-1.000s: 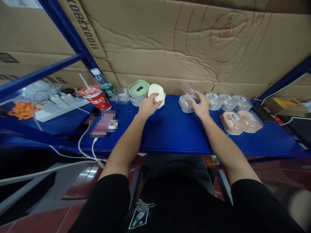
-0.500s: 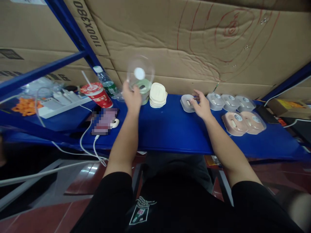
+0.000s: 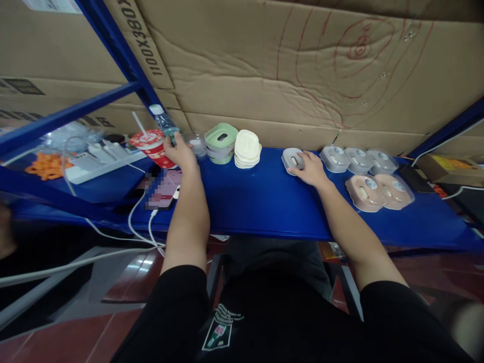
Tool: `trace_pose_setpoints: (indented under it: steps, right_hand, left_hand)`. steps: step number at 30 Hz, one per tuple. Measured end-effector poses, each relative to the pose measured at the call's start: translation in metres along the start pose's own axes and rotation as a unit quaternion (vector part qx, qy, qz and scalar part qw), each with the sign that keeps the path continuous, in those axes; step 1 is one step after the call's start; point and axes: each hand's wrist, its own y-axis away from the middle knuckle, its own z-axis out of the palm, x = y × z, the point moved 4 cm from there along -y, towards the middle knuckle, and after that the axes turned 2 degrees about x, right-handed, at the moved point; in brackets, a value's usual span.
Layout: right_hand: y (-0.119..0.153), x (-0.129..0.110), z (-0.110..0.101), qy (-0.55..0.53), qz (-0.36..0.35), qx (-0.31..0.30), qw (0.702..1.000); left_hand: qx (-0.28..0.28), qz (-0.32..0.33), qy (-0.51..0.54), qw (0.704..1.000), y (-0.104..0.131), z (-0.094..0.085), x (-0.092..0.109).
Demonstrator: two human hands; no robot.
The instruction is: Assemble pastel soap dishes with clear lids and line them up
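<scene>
My left hand [image 3: 181, 152] is beside the red paper cup [image 3: 153, 146] and in front of the green-labelled plastic bottle [image 3: 163, 121]. Its fingers look parted, and I see nothing held in them. Just right of it stand clear plastic covers [image 3: 198, 145], partly hidden by the hand. My right hand [image 3: 310, 169] grips the right side of a small grey container [image 3: 291, 159] on the blue shelf, thumb in front and fingers behind. Between the hands are a stack of green and grey containers [image 3: 221, 137] and a stack of cream lids or shallow dishes [image 3: 247, 146].
Several grey containers with clear covers [image 3: 335, 159] line the back right, with two pink covered ones [image 3: 366, 193] before them. A phone [image 3: 164, 190], white cables and a power strip [image 3: 100, 164] lie left. Cardboard [image 3: 264, 65] walls the back; a blue post [image 3: 113, 48] stands left.
My left hand has moved left and down from the green stack, and the clear cover it held is out of its fingers. My right hand has closed onto the grey container.
</scene>
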Motion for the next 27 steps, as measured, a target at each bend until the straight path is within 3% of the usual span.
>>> trace_pose_setpoints:
  steps: [2, 5, 8, 11, 13, 16, 19, 23, 25, 27]
  right_hand:
    - [0.002, 0.002, 0.002, 0.01, 0.024, -0.022, 0.999]
    - [0.001, 0.004, 0.005, -0.013, 0.038, -0.042, 0.998]
    - [-0.002, 0.002, 0.001, -0.063, 0.047, -0.005, 0.997]
    - [-0.003, -0.007, -0.01, -0.131, 0.038, 0.084, 0.987]
    - [0.0, -0.015, -0.02, -0.187, 0.024, 0.152, 0.97]
    - [0.006, -0.026, -0.031, -0.265, 0.024, 0.206, 0.942]
    - [0.011, -0.034, -0.034, -0.321, 0.03, 0.218, 0.921]
    - [0.01, -0.042, -0.026, -0.396, 0.058, 0.169, 0.901]
    - [0.009, -0.043, -0.022, -0.425, 0.07, 0.136, 0.892]
    - [0.007, -0.039, -0.023, -0.406, 0.066, 0.128, 0.903]
  left_hand:
    - [0.125, -0.066, 0.017, 0.99, 0.007, 0.001, 0.009]
    - [0.095, -0.035, 0.031, 0.994, 0.037, 0.022, 0.037]
    - [-0.082, 0.074, -0.018, 0.994, 0.087, 0.052, 0.073]
    - [-0.287, 0.182, -0.086, 0.937, 0.141, 0.078, 0.101]
    - [-0.361, 0.209, -0.106, 0.903, 0.162, 0.086, 0.111]
    - [-0.36, 0.197, -0.106, 0.906, 0.163, 0.085, 0.114]
    - [-0.357, 0.194, -0.086, 0.91, 0.153, 0.081, 0.109]
    - [-0.397, 0.2, -0.029, 0.895, 0.154, 0.083, 0.105]
    - [-0.361, 0.162, -0.024, 0.918, 0.147, 0.084, 0.101]
    - [-0.287, 0.101, -0.031, 0.952, 0.129, 0.08, 0.093]
